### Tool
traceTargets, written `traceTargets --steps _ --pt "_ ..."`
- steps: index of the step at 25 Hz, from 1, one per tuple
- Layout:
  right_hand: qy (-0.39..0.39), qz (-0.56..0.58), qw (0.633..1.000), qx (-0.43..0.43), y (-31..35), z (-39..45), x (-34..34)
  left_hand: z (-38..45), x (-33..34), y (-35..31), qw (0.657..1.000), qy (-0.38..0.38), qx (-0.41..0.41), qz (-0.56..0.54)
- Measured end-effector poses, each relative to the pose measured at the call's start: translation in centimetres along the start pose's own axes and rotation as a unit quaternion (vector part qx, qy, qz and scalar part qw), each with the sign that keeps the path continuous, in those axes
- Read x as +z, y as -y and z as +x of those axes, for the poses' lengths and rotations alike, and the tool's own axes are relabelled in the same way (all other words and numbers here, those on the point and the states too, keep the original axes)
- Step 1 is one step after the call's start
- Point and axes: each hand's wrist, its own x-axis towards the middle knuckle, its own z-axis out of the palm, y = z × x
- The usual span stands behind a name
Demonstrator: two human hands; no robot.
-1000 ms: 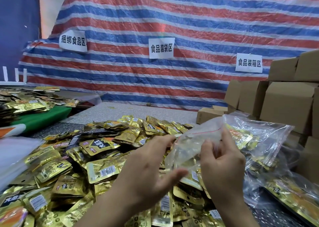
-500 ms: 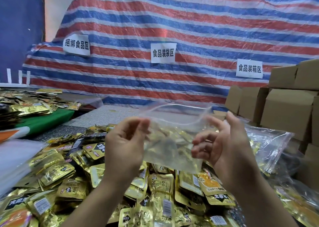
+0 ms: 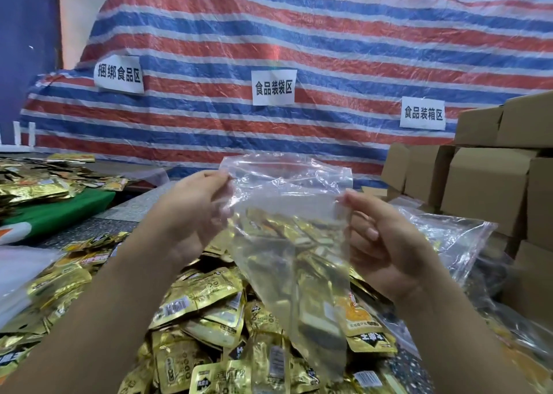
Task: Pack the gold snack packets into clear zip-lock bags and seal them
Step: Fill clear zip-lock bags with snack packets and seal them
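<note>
hands (image 3: 287, 229) hold clear bag (image 3: 287, 244) over gold packets (image 3: 203, 304); cardboard boxes (image 3: 484, 184) right

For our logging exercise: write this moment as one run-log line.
left hand: pinches clear bag | right hand: pinches bag | bag: raised over gold packets

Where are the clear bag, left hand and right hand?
clear bag (image 3: 287, 244): head view, middle of its front panel.
left hand (image 3: 194, 211): head view, back of hand.
right hand (image 3: 386, 253): head view, palm side.
</note>
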Motion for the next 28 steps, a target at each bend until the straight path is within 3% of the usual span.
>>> traceTargets --steps 6,9,11,13,16,18,23,28 --pt "-0.061 -0.104 0.993 0.001 -2.4 0.5 -1.4 -0.5 0.0 2.3 0.991 0.063 -0.027 0.118" --pt "-0.086 -0.131 0.988 -0.006 -4.7 0.7 -3.1 -0.4 -1.2 4.5 0.994 0.059 -0.016 0.095" --pt "-0.133 -0.21 0.968 -0.01 -6.0 1.0 -4.4 -0.1 -2.0 5.0 0.996 0.042 0.004 0.076" --pt "-0.166 -0.403 0.9 -0.026 -7.6 1.2 -5.5 -0.1 -2.7 4.9 0.998 0.035 0.017 0.056" --pt "-0.113 -0.662 0.74 0.031 -9.6 1.0 -6.2 -0.4 -3.6 4.4 0.998 0.057 0.012 0.036" --pt "-0.085 -0.708 0.697 0.075 -9.8 1.1 -6.1 -0.5 -3.9 4.3 0.996 0.067 0.007 0.052" --pt "-0.03 -0.695 0.708 0.118 -10.1 1.2 -4.5 -0.7 -2.4 6.0 0.993 0.019 0.034 0.113" --pt "0.03 -0.628 0.767 0.124 -10.5 0.9 -3.1 -1.0 -2.2 6.6 0.992 0.04 0.049 0.106"
